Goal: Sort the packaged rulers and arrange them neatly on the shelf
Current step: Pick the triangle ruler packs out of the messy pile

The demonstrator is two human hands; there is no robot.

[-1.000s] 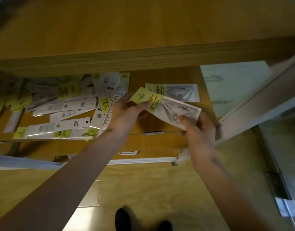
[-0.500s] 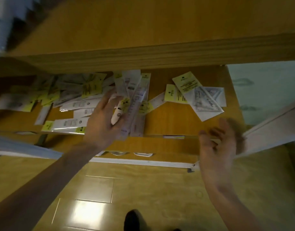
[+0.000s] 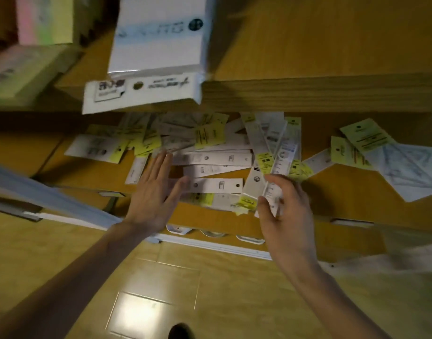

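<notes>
Dim, warm-toned view with soft focus throughout.
Glare patch on the floor tiles [image 3: 139, 314] indicates an overhead source. Deep shadow under the upper shelf [image 3: 320, 94]. Motion blur smears the right hand [image 3: 287, 211] and the white box [image 3: 158, 35] (print unreadable). Wide-angle bending distorts the frame edges; top-left corner is heavily defocused.

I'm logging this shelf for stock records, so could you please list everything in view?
Ruler packs: many, count unclear, white and yellow, jumbled heap mid shelf.
Triangle packs: at least two, clear with yellow headers, shelf right.
White box: one, upper shelf, flap hanging over the edge.
Pale boxes: blurred, upper left.
Shelf: wooden, brown.
Floor: glossy tiles.
Shoe: dark, bottom edge.
Left hand: open, flat on packs.
Right hand: pinching a ruler pack.
</notes>
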